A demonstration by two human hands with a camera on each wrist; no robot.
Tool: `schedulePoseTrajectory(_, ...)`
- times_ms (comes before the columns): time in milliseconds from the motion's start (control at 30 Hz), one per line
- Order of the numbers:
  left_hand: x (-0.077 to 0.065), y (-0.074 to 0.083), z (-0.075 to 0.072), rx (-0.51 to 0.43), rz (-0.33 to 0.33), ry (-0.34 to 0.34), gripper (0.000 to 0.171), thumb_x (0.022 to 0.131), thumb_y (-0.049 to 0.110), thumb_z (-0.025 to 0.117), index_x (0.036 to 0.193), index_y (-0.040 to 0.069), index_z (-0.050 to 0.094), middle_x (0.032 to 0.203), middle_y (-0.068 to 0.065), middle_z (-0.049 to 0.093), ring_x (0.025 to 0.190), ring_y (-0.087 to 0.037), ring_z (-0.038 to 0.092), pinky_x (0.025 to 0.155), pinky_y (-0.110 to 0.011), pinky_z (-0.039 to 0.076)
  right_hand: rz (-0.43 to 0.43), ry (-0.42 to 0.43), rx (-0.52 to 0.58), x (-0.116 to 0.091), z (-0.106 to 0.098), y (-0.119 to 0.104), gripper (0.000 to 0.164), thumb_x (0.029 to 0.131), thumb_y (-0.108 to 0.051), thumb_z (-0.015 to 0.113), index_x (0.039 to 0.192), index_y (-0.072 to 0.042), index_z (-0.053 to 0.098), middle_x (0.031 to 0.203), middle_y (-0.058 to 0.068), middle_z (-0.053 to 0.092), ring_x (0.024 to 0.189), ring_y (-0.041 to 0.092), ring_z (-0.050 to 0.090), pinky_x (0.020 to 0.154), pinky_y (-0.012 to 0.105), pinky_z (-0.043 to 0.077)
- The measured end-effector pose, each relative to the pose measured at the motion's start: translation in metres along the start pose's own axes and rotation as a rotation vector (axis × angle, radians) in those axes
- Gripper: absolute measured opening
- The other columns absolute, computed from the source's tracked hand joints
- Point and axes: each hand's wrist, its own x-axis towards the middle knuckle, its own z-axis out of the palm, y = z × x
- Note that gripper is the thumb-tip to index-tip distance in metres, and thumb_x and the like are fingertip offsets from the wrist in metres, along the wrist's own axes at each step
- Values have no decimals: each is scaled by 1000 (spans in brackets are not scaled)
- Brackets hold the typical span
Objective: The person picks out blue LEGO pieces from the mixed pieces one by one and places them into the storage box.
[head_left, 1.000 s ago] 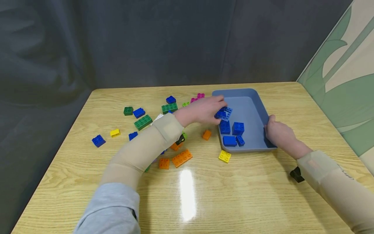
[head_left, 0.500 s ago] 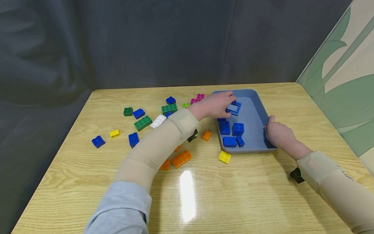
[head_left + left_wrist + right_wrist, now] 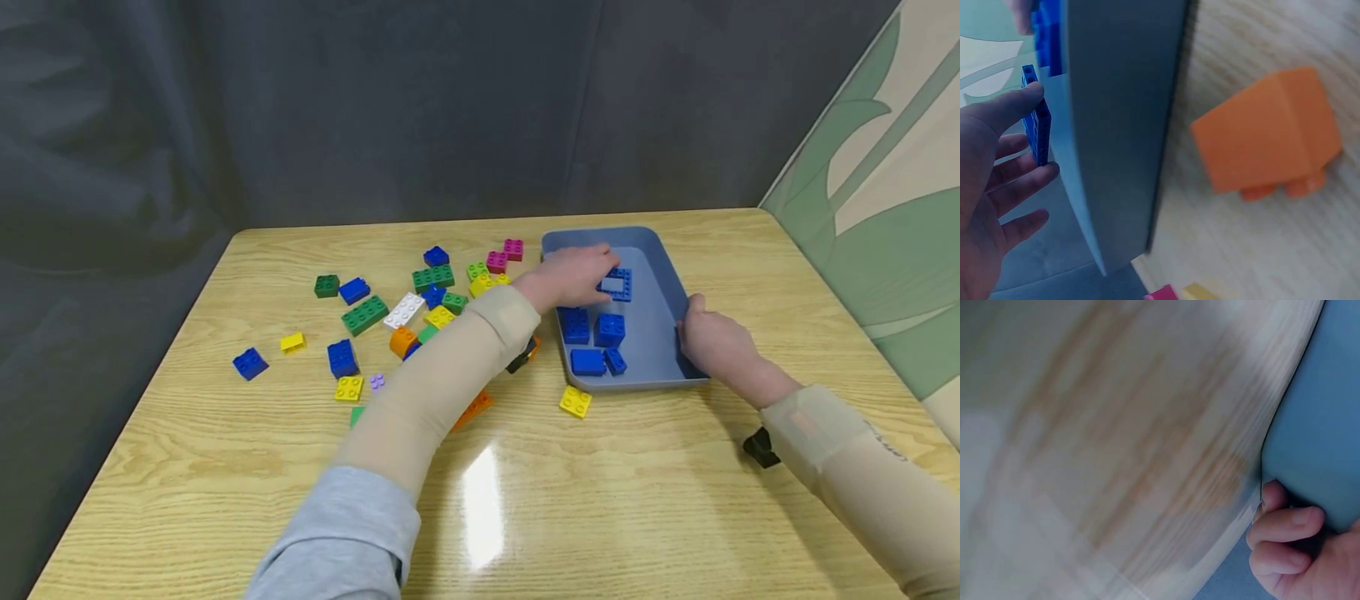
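Observation:
Above the left part of the grey-blue tray [image 3: 649, 321], my left hand [image 3: 572, 277] pinches a flat blue building brick with a square opening [image 3: 626, 286]. Thumb and fingers hold its edges in the left wrist view, where the blue frame-shaped brick [image 3: 1040, 128] stands on edge. Several blue bricks [image 3: 610, 331] lie in the tray's near left corner. My right hand [image 3: 717, 340] grips the tray's right side. In the right wrist view, the curled fingers of that right hand [image 3: 1285, 544] wrap the tray wall [image 3: 1316, 437].
Loose bricks in several colours, including a white brick [image 3: 405, 311] and a green brick [image 3: 365, 314], are scattered left of the tray. A yellow brick [image 3: 575, 402] lies by its near edge. An orange brick [image 3: 1266, 137] sits beside the tray's left wall. A dark curtain [image 3: 405, 117] hangs behind the table.
My left hand has carried the blue frame-shaped brick rightward, from the tray's left edge to over its inside. My right hand has stayed on the tray's side.

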Motion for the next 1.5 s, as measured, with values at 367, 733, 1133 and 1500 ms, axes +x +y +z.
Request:
schedulePoseTrajectory(367,5,-2,19,57,4,-22,50,95,46,59,134,15,53,122,2,57,107,-11,53,96,-27,42,-9,14,-9,0,-1,-1,35,98,-5,43,111,24,29,47,13,44,40,26,50,39,45,43)
schedulePoseTrajectory(733,8,1,27,37,-14,-67,44,95,38,61,133,16,53,123,2,58,110,-13,52,97,-34,41,-17,19,-7,-1,-2,-3,36,97,-4,43,111,26,29,46,13,44,40,27,50,39,46,43)
schedulePoseTrajectory(1133,-2,-7,27,46,5,-44,50,98,43,54,139,16,49,130,1,56,115,-14,52,98,-34,42,-12,29,-1,-2,-1,-3,31,97,-4,42,106,22,30,45,12,43,39,28,50,38,48,43)
schedulePoseTrajectory(1500,-36,-20,15,71,74,37,52,99,41,52,143,15,45,139,-2,50,126,-17,46,106,-34,36,-20,11,-1,-3,-4,-3,35,97,-3,42,111,26,29,45,11,43,38,26,49,37,45,42)
